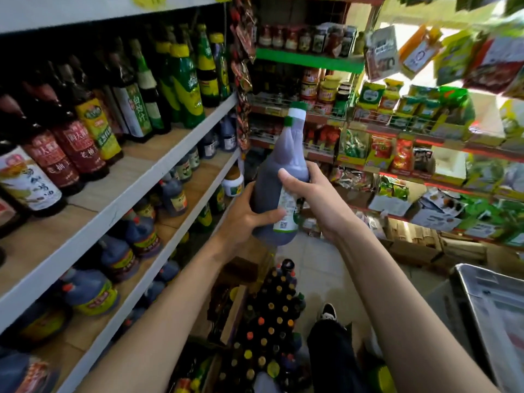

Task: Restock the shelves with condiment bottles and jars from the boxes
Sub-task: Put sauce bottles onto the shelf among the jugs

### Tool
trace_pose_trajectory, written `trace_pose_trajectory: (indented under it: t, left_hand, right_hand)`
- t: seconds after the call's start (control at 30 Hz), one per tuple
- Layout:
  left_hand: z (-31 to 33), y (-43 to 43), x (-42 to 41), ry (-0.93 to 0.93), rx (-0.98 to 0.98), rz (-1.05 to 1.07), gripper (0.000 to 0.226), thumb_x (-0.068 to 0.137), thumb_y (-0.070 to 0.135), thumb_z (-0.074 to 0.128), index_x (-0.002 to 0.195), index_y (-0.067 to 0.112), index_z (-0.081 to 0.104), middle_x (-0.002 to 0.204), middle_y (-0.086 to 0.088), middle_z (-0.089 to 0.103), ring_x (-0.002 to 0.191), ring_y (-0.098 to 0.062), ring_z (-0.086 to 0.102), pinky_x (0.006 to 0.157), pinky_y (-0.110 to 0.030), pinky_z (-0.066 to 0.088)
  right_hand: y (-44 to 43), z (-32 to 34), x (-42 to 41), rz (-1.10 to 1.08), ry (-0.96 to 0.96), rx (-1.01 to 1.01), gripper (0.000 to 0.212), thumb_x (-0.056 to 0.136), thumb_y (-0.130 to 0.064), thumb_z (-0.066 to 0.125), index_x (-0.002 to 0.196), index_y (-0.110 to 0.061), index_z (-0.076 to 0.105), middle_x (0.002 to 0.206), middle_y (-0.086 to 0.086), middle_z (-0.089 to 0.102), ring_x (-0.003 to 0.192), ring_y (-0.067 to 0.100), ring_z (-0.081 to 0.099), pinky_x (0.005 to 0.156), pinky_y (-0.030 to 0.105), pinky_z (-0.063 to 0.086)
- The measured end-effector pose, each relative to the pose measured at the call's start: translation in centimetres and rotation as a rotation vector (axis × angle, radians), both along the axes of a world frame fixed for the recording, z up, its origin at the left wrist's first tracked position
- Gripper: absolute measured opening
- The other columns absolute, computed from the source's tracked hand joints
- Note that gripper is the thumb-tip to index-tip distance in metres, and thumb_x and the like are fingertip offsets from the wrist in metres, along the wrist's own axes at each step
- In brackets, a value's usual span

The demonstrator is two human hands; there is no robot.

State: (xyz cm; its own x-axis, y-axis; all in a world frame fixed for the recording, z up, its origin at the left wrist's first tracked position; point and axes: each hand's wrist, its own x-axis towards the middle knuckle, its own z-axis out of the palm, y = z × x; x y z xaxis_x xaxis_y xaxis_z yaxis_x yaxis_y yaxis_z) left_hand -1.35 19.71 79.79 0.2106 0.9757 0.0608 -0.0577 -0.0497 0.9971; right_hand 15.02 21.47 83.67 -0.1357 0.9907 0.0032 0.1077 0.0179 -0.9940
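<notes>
2 hands (pixel 246 211) hold the dark bottle (pixel 280 177) upright, cap up.

Upper shelf (pixel 136 163) front strip bare; bottle row (pixel 85 137) blocks rear.

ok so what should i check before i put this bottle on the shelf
1. Grip: left hand and right hand both curl round the dark bottle: ok.
2. Closure: green cap sits on top: ok.
3. Attitude: bottle is cap-up, slightly tilted: ok.
4. Room: bare board shows at the front of the upper shelf: ok.
5. Matching row: the label is too blurred to read, so which row it belongs with: cannot tell.
</notes>
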Motion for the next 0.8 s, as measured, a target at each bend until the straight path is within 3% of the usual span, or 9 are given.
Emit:
trace_pose_trajectory:
  t: [0.1,0.2,0.33,0.43,0.53,0.57,0.7,0.8]
  left_hand:
    - [-2.4,5.5,0.3,-0.021,-0.012,0.108,0.074,0.062,0.036,0.084,0.129,0.026,0.053,0.125,0.005,0.068,0.115,-0.015,0.064,0.092,-0.036,0.052]
    - [-6.1,12.8,1.0,-0.062,-0.049,0.236,0.077,0.072,0.019,0.081,0.141,0.021,0.046,0.135,0.000,0.062,0.123,-0.019,0.060,0.100,-0.043,0.049]
    - [-11.4,21.3,2.1,-0.081,-0.165,0.373,0.073,0.075,0.006,0.079,0.133,0.033,0.045,0.122,0.025,0.065,0.118,0.003,0.059,0.090,-0.018,0.050]
    - [-14.0,26.2,1.7,0.065,-0.165,0.438,0.073,0.078,0.012,0.078,0.137,0.034,0.041,0.132,0.028,0.056,0.124,0.008,0.051,0.094,-0.012,0.045]
    - [-17.1,29.5,-0.5,0.328,-0.179,0.516,0.078,0.086,0.023,0.076,0.151,0.020,0.034,0.146,0.014,0.046,0.126,0.016,0.043,0.100,-0.011,0.041]
    - [-18.6,30.1,-1.6,0.473,-0.210,0.585,0.074,0.088,0.027,0.074,0.151,0.019,0.035,0.146,0.009,0.047,0.125,0.012,0.045,0.100,-0.014,0.042]
    - [-26.1,28.6,-7.5,1.209,-0.524,0.932,0.049,0.096,0.029,0.059,0.140,0.011,0.048,0.136,-0.017,0.055,0.122,-0.035,0.052,0.097,-0.042,0.046]
    - [-30.7,25.6,-11.8,1.529,-0.663,1.001,0.057,0.092,0.029,0.058,0.143,0.007,0.043,0.137,-0.021,0.049,0.124,-0.040,0.045,0.101,-0.046,0.042]
  right_hand:
    - [7.9,-1.7,0.1,0.128,-0.065,-0.018,0.070,0.072,-0.054,0.080,0.127,-0.027,0.047,0.117,-0.015,0.064,0.090,-0.009,0.065,0.067,0.012,0.050]
    - [17.7,-5.0,0.0,0.300,-0.140,-0.049,0.070,0.075,-0.043,0.083,0.129,-0.028,0.040,0.117,-0.017,0.059,0.089,-0.008,0.063,0.061,0.010,0.050]
    - [28.6,-11.1,-0.4,0.457,-0.144,-0.087,0.070,0.077,-0.029,0.084,0.131,-0.024,0.039,0.117,-0.012,0.059,0.085,-0.014,0.062,0.060,0.008,0.050]
    - [34.5,-15.7,-1.1,0.473,-0.068,-0.079,0.073,0.074,-0.025,0.087,0.131,-0.029,0.042,0.116,-0.018,0.060,0.091,-0.011,0.063,0.066,0.012,0.054]
    - [38.7,-19.6,-3.1,0.464,-0.003,-0.036,0.076,0.071,-0.019,0.088,0.132,-0.031,0.044,0.116,-0.020,0.060,0.101,-0.006,0.062,0.075,0.017,0.054]
    - [39.7,-20.8,-3.9,0.463,0.001,0.000,0.077,0.071,-0.018,0.088,0.132,-0.033,0.043,0.118,-0.020,0.059,0.105,-0.003,0.061,0.080,0.019,0.053]
    - [43.3,-25.0,-8.4,0.466,-0.009,0.135,0.079,0.069,-0.026,0.088,0.134,-0.029,0.044,0.124,-0.010,0.058,0.116,0.014,0.057,0.094,0.037,0.051]
    - [44.5,-27.3,-12.9,0.448,-0.002,0.234,0.088,0.066,-0.031,0.088,0.140,-0.021,0.042,0.132,0.001,0.054,0.123,0.018,0.053,0.100,0.042,0.049]
